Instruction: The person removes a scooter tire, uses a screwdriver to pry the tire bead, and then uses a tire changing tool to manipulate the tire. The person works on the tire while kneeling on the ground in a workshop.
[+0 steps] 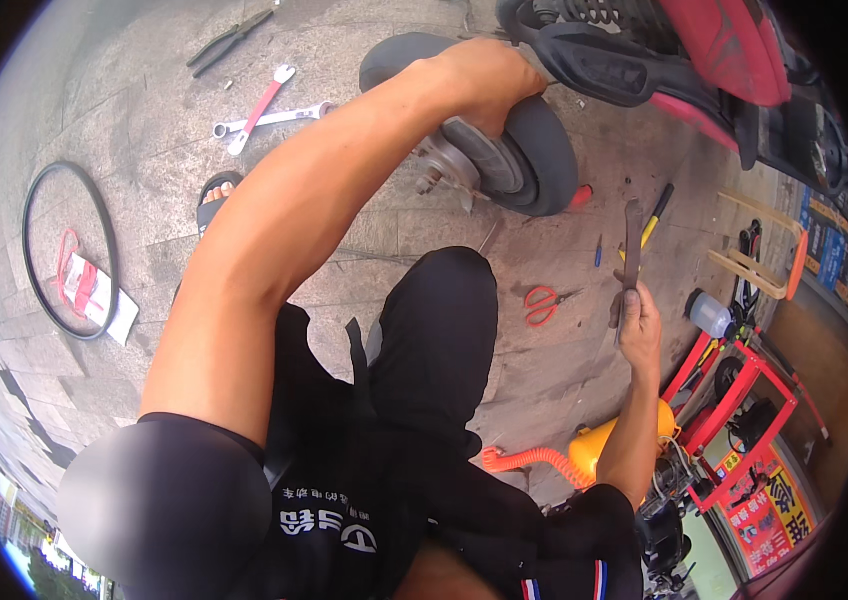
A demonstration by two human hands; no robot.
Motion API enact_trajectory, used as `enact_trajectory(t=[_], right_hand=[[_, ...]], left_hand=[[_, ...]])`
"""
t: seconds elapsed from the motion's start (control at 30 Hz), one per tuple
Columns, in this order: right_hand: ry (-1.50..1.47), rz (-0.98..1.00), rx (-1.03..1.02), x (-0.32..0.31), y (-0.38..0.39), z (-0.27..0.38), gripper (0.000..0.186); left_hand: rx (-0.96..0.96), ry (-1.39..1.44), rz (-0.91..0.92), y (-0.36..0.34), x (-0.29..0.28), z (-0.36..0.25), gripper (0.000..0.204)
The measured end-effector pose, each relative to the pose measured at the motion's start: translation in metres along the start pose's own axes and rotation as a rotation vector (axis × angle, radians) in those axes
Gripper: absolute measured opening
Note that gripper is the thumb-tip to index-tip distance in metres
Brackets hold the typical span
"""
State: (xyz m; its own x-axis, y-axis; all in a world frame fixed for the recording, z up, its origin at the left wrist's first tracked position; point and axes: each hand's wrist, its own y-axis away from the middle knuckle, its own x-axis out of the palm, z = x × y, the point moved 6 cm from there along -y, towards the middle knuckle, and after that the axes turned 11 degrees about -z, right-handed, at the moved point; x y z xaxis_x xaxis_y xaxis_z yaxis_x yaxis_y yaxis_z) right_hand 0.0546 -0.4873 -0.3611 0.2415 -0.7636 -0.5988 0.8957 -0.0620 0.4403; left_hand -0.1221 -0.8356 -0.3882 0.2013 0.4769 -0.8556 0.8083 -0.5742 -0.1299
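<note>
A black-tyred wheel (546,150) with a metal hub (447,163) stands at the upper middle, by the rear of a red scooter (729,50). My left hand (492,82) grips the top of its tyre; the thumb side shows, while the fingertips are hidden over the far side. To the right, apart from the wheel, my right hand (639,325) is closed around a flat, rusty tyre lever (632,240) pointing away from me. A tool with a yellow and black handle (656,225) lies on the paving just beyond the lever.
Red-handled scissors (541,306) and a small blue tool (598,251) lie near my right hand. At left are a ring spanner (294,116), a red-and-silver spanner (262,108), black pliers (231,43) and a black ring (28,245). A red frame (782,412) and orange coiled hose (544,457) stand right.
</note>
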Motion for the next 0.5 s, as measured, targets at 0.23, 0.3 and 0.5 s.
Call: enact_trajectory(t=[0.23, 0.3, 0.5], right_hand=[[0.094, -0.165, 0.092, 0.035, 0.094, -0.062, 0.038], [-0.058, -0.206, 0.17, 0.029, 0.11, -0.06, 0.041], [0.147, -0.342, 0.12, 0.066, 0.129, -0.049, 0.047]], left_hand=[[0.012, 0.049, 0.149, -0.008, -0.021, 0.002, 0.07], [0.057, 0.101, 0.167, -0.014, -0.022, 0.011, 0.057], [0.165, 0.134, 0.09, -0.031, -0.011, 0.01, 0.048]])
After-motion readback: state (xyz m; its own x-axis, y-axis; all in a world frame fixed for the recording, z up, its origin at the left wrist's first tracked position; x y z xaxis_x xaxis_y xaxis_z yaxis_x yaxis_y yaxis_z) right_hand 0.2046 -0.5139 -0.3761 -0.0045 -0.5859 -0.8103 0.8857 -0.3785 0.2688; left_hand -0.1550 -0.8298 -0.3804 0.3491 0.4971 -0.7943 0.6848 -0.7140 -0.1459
